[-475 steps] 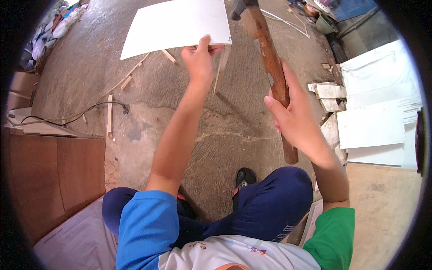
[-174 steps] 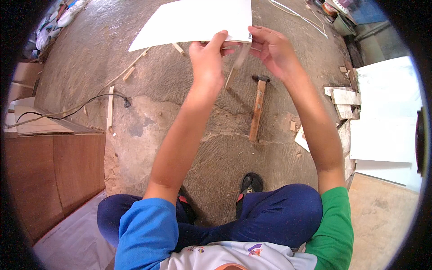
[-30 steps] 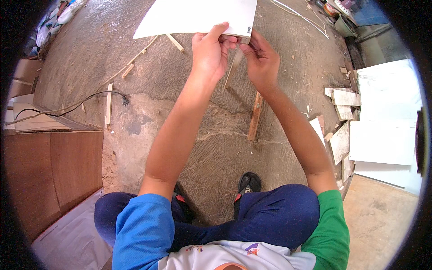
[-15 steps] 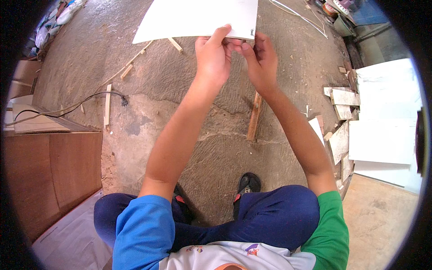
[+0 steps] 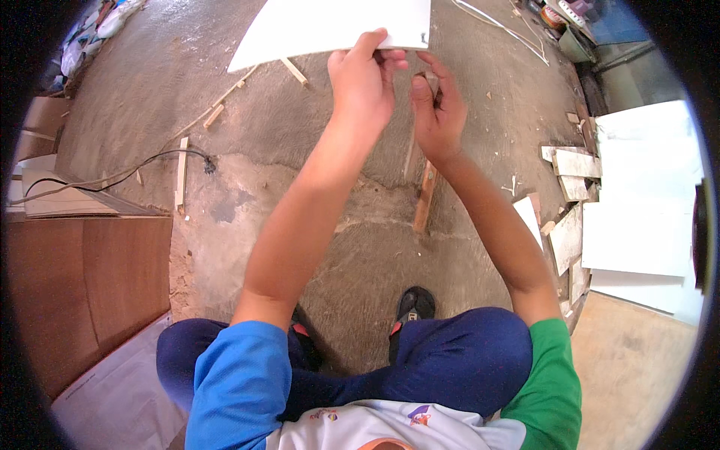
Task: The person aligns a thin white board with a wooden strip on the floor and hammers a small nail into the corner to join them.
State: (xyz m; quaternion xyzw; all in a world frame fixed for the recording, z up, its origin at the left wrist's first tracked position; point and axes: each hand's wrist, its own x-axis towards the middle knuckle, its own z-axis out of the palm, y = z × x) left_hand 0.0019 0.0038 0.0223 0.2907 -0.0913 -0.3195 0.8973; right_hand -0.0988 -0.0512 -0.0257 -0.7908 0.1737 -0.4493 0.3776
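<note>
A white flat panel [image 5: 330, 26] with a straight right edge is at the top of the view. My left hand [image 5: 364, 86] is closed on its near edge, thumb on top and fingers underneath. Just below the panel's right corner is my right hand [image 5: 441, 116], apart from the panel, its fingers curled towards the thumb. A grey-brown patch shows between that thumb and the fingers; what it is cannot be made out. A small dark mark [image 5: 423, 37] sits near the panel's corner. Below my right wrist is a brown wooden strip [image 5: 425, 199], partly hidden by it.
Wood strips [image 5: 181, 172] and a black cable with a plug [image 5: 208, 163] lie on the concrete floor to the left. A brown wooden box [image 5: 90, 285] stands at the left. Wood offcuts [image 5: 574, 165] and white boards [image 5: 637, 232] are on the right.
My right hand has come away from the panel's corner and moved slightly down. My left hand still grips the panel, which has shifted slightly up and away.
</note>
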